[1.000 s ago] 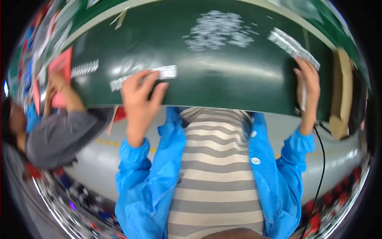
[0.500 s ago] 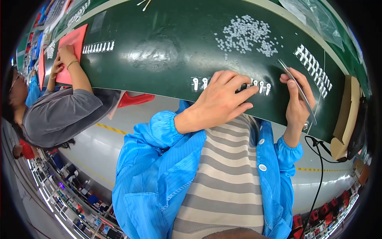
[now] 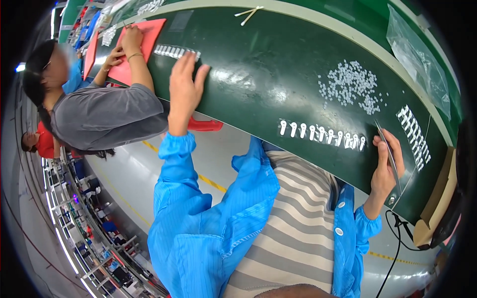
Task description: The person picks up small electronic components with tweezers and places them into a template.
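Near strip (image 3: 322,133) lies uncovered this side of the heap of bits (image 3: 349,83): the left hand (image 3: 186,89), thumb spread, has left it for the far strip (image 3: 171,51), left of the heap; the right hand (image 3: 381,173) grips tweezers (image 3: 392,163).

Your left hand (image 3: 188,92) overlaps the near right end of the white-pieced strip (image 3: 171,51); you can't tell whether the fingertips touch it. Your right hand (image 3: 386,164) covers part of the tweezers (image 3: 392,161), whose tips are too fine to read. Single bits in the pale pile (image 3: 352,84) stay indistinct. The lower edge crops your striped shirt (image 3: 293,233).
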Motion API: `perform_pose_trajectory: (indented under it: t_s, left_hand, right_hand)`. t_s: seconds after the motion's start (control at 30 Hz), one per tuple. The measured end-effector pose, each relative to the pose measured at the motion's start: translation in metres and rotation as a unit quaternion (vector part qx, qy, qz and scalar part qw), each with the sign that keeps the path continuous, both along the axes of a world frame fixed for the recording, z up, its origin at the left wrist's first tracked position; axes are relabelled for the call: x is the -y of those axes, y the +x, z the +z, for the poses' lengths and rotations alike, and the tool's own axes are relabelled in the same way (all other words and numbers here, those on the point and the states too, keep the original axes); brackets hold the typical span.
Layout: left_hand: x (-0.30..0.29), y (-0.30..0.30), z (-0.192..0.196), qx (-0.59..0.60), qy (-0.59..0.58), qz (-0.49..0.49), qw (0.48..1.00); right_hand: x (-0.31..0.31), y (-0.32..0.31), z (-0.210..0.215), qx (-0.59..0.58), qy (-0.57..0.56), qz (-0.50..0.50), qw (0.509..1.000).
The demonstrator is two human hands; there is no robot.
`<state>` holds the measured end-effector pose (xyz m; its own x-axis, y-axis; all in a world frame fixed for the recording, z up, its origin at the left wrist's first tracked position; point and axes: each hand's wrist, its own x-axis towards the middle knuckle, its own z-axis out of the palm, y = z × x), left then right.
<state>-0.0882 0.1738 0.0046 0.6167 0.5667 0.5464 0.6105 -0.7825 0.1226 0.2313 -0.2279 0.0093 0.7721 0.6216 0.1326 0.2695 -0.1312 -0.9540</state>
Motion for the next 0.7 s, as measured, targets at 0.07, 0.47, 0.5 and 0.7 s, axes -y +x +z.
perform_pose_trajectory:
  t_s: [0.07,0.47,0.5,0.7]
  left_hand:
    - [0.02,0.002,0.002,-0.013,-0.055,-0.029,0.998]
    - [0.082,-0.022,0.025,-0.12,-0.114,-0.164,0.973]
    - [0.089,-0.019,0.018,-0.119,-0.096,-0.194,0.969]
    - [0.109,-0.036,0.01,-0.029,-0.09,-0.236,0.967]
  right_hand:
    - [0.0,0.0,-0.001,0.002,-0.017,-0.002,1.0]
    - [0.01,0.005,-0.012,0.01,-0.003,0.023,1.0]
    - [0.017,0.003,-0.01,0.007,-0.022,0.002,1.0]
    - [0.009,0.005,-0.01,0.01,-0.02,-0.006,1.0]
